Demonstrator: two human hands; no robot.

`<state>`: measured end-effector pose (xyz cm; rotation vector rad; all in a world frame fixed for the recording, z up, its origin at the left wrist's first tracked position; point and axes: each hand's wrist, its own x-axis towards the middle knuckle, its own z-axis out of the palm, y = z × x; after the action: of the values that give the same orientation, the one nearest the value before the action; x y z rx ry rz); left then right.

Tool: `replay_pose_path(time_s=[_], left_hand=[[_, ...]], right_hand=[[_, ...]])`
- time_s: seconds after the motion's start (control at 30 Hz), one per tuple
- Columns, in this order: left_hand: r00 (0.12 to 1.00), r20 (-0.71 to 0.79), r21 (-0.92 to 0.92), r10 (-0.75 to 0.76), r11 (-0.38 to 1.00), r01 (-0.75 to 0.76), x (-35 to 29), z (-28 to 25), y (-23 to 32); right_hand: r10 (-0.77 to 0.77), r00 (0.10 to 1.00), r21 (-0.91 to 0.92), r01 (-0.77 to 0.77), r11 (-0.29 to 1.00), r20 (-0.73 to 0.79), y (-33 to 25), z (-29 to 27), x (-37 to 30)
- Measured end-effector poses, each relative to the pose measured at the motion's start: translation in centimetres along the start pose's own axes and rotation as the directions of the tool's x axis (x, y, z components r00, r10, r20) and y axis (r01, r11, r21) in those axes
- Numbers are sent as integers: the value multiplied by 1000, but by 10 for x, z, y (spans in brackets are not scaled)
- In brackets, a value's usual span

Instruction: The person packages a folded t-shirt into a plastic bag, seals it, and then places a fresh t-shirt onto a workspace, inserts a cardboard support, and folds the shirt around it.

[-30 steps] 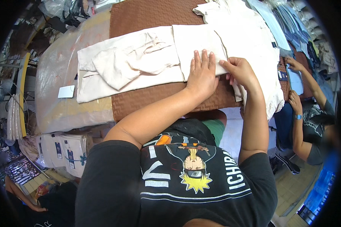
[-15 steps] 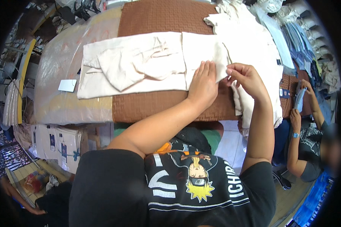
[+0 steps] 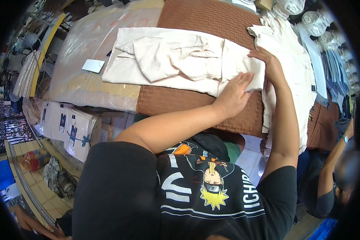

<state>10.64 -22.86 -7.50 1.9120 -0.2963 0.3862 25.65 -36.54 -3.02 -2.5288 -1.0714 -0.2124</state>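
A cream cloth garment (image 3: 176,58) lies folded in a long strip across the work table, its loose upper layer wrinkled. At its right part, my left hand (image 3: 235,94) presses flat on the cloth near the front edge, fingers stretched out. My right hand (image 3: 269,66) rests against the garment's right end, its fingers laid over the far corner; the thumb is hard to see. Past my right hand, more cream garments (image 3: 290,68) are spread in a pile. Under the folded garment are a brown textured mat (image 3: 208,14) and, farther left, a clear plastic cover (image 3: 82,40).
A white card (image 3: 93,65) lies on the plastic left of the garment. Bagged, tagged cream garments (image 3: 78,128) are stacked below the table's left side. Blue garments (image 3: 334,68) stand at the far right. A co-worker's arm (image 3: 334,168) shows at the right edge.
The right end of the garment, lifted and pinched by my right hand before, now lies down flat. My left hand has slid toward the front edge. The whole view has shifted.
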Motion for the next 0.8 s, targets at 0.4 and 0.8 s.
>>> replay_pose_path(time_s=[0.4,0.8], left_hand=[[960,245,-568,-139,781,258,-39,-67,61],[929,-85,-996,-359,8,-88,-27,-216,10]], right_hand=[[190,962,653,-272,707,194,-20,-41,-41],[55,985,860,-169,482,163,-131,29,174]])
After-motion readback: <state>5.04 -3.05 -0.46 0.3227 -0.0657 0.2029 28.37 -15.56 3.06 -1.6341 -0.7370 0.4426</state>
